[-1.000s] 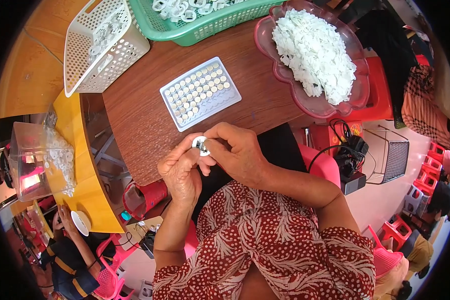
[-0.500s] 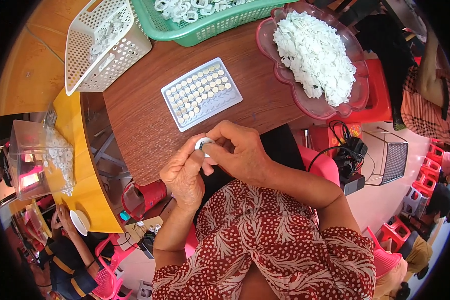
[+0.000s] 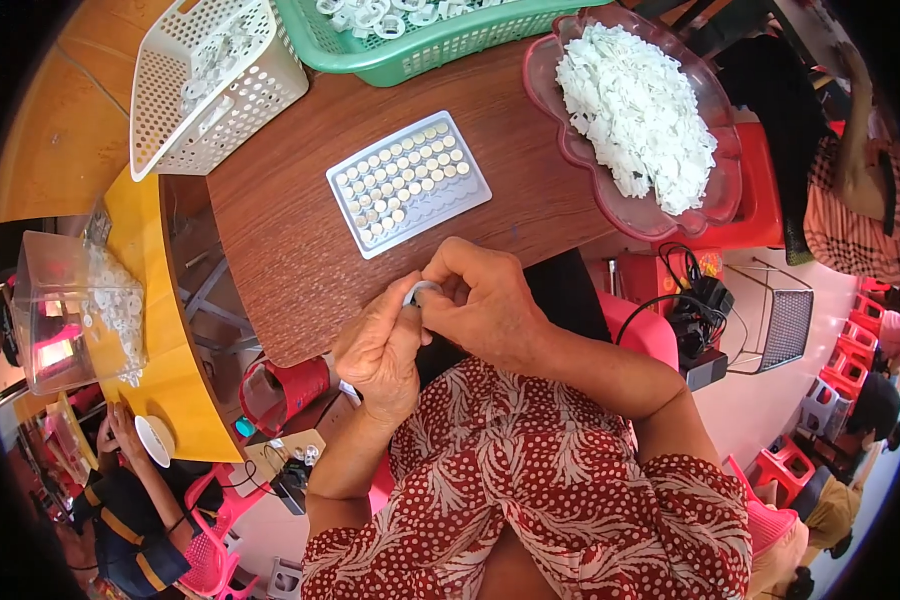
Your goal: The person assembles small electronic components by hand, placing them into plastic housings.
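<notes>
Both my hands meet just off the table's near edge, closed around one small white round plastic piece. My left hand pinches it from the left, and my right hand presses its fingertips on it from the right. Fingers cover most of the piece, and its inside is hidden. Beyond my hands lies a shallow white plastic tray with rows of small round pale discs, which look like button cells. Several slots at its near right hold no disc.
On the brown table stand a white perforated basket, a green basket of white ring parts and a pink bowl heaped with white pieces. A yellow table at left bears a clear bin. Other people sit nearby.
The white piece has tilted from showing its round face to nearly edge-on. Both hands have shifted slightly, the left one rightward. The tray looks the same.
</notes>
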`<control>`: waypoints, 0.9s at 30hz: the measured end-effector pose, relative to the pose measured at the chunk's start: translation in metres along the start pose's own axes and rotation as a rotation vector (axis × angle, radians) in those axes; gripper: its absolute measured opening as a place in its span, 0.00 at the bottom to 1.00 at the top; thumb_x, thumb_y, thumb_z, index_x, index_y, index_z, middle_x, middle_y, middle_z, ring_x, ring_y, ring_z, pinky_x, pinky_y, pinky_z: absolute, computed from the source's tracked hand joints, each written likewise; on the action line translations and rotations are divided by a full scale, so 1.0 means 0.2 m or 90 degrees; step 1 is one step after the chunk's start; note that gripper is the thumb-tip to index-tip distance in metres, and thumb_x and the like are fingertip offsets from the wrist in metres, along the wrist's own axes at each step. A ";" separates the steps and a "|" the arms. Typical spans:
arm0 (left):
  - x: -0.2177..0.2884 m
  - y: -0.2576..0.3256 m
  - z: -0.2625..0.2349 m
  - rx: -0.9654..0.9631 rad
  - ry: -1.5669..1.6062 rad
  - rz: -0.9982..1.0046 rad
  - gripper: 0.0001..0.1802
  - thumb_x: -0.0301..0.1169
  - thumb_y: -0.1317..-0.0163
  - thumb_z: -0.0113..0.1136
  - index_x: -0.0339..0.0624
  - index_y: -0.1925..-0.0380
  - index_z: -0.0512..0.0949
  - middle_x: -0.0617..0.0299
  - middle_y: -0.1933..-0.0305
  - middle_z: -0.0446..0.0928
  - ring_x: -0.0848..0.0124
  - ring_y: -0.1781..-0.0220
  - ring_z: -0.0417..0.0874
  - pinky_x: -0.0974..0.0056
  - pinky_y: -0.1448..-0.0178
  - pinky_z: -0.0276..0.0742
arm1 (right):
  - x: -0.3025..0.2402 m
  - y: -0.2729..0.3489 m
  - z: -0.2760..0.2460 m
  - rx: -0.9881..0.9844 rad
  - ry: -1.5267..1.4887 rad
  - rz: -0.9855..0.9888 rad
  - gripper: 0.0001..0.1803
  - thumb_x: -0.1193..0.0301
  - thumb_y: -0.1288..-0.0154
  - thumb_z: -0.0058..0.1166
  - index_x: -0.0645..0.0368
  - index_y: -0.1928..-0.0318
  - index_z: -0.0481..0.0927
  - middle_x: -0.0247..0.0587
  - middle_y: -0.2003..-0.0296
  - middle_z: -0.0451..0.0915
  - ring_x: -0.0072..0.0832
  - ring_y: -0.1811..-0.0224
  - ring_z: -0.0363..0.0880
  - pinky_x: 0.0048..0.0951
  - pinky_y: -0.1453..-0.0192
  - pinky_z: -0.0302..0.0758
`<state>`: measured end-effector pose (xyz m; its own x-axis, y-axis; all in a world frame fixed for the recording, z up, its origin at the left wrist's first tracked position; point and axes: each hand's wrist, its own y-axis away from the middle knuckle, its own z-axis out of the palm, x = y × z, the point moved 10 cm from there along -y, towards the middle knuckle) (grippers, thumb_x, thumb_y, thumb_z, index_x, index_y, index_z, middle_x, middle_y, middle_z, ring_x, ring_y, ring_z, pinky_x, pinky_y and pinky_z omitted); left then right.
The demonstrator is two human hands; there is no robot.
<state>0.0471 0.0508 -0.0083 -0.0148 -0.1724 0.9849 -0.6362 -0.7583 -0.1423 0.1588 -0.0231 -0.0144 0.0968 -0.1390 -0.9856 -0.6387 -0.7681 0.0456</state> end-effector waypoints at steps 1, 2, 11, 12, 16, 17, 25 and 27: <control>0.00 0.00 0.00 -0.002 0.003 0.004 0.13 0.15 0.42 0.52 0.30 0.57 0.80 0.59 0.71 0.80 0.79 0.79 0.75 0.75 0.74 0.71 | 0.02 0.00 0.00 -0.003 -0.021 0.022 0.09 0.76 0.51 0.58 0.62 0.75 0.70 0.46 0.80 0.74 0.37 0.78 0.78 0.35 0.74 0.72; 0.00 0.00 0.01 -0.003 0.007 0.007 0.14 0.15 0.42 0.51 0.30 0.57 0.79 0.59 0.72 0.80 0.79 0.78 0.75 0.75 0.74 0.71 | 0.02 0.00 0.00 -0.003 -0.020 0.022 0.09 0.76 0.51 0.58 0.62 0.75 0.70 0.46 0.80 0.74 0.37 0.78 0.78 0.35 0.74 0.72; -0.08 0.00 -0.02 -0.001 0.137 -0.117 0.12 0.20 0.38 0.54 0.30 0.55 0.79 0.57 0.70 0.80 0.78 0.78 0.76 0.76 0.74 0.71 | 0.07 0.01 0.05 -0.056 -0.096 0.039 0.04 0.79 0.41 0.56 0.65 0.68 0.74 0.34 0.74 0.77 0.13 0.73 0.74 0.17 0.71 0.72; -0.08 0.00 -0.02 -0.001 0.137 -0.117 0.12 0.20 0.38 0.54 0.30 0.55 0.79 0.57 0.70 0.80 0.78 0.78 0.76 0.76 0.74 0.71 | 0.06 0.01 0.04 -0.049 -0.079 0.015 0.04 0.79 0.41 0.56 0.65 0.68 0.74 0.34 0.74 0.77 0.13 0.73 0.74 0.17 0.71 0.72; -0.06 0.00 -0.02 -0.006 0.138 -0.087 0.12 0.19 0.39 0.54 0.29 0.55 0.78 0.55 0.69 0.80 0.76 0.77 0.78 0.75 0.73 0.72 | -0.04 0.02 0.01 -0.043 -0.011 -0.092 0.04 0.78 0.41 0.56 0.66 0.67 0.75 0.37 0.74 0.77 0.16 0.72 0.75 0.20 0.71 0.72; -0.06 0.00 -0.01 -0.009 0.144 -0.084 0.12 0.19 0.39 0.54 0.28 0.55 0.78 0.54 0.69 0.80 0.75 0.77 0.78 0.75 0.73 0.73 | -0.04 0.02 0.00 -0.041 -0.011 -0.092 0.04 0.78 0.41 0.56 0.66 0.67 0.75 0.37 0.74 0.77 0.16 0.72 0.75 0.20 0.71 0.72; -0.12 0.00 0.02 -0.007 0.222 -0.153 0.12 0.19 0.40 0.55 0.25 0.56 0.78 0.51 0.67 0.80 0.73 0.77 0.79 0.75 0.76 0.72 | -0.04 0.04 -0.02 -0.020 -0.057 -0.075 0.04 0.78 0.42 0.53 0.65 0.70 0.72 0.47 0.78 0.75 0.34 0.76 0.78 0.34 0.73 0.71; -0.13 0.00 0.02 -0.010 0.235 -0.169 0.12 0.19 0.40 0.55 0.25 0.57 0.78 0.51 0.66 0.80 0.73 0.77 0.79 0.75 0.77 0.71 | -0.04 0.04 -0.02 -0.011 -0.049 -0.078 0.04 0.78 0.42 0.52 0.65 0.70 0.71 0.47 0.78 0.74 0.35 0.76 0.77 0.34 0.73 0.71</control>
<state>0.0506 0.0531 -0.0351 -0.1214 0.2650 0.9566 -0.6663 -0.7360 0.1193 0.1560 -0.0307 -0.0059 0.1142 0.0034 -0.9935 -0.6121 -0.7874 -0.0730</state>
